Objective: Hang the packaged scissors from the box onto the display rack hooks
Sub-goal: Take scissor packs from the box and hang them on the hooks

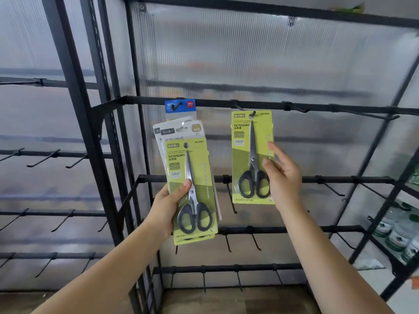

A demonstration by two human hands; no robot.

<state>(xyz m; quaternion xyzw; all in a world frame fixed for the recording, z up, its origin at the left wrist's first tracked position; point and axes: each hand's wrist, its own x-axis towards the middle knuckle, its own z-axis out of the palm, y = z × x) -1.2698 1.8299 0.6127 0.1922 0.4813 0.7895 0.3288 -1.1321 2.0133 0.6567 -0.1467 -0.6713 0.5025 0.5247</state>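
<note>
Scissors packs (pixel 192 191), a small stack with a green card in front, sit nearest to us in our left hand (pixel 169 205). Its grip is closed round the stack's left edge, thumb pressed across the front card just beside the blades, and the stack leans a little to the left. We count at least three cards there, though the ones behind are mostly covered, so the number is uncertain.

Our right hand (pixel 282 177) is a little farther out, its grip spread, fingers loose and pointing up and left. The fingertips (pixel 271 147) lie at the right edge of a hung pack (pixel 251 157); we cannot tell whether they touch it. That green pack hangs upright from a hook (pixel 252 114) on the upper black bar (pixel 317 107) of the rack (pixel 74 91).

To the left on the same bar, a blue-topped card (pixel 180 106) hangs on another hook, its lower part hidden behind our stack. More bare hooks stick out from the lower bars.

Behind the rack stands a ribbed translucent panel (pixel 249 53). Far right, shelves hold bottles (pixel 394 236) with green and white labels.
</note>
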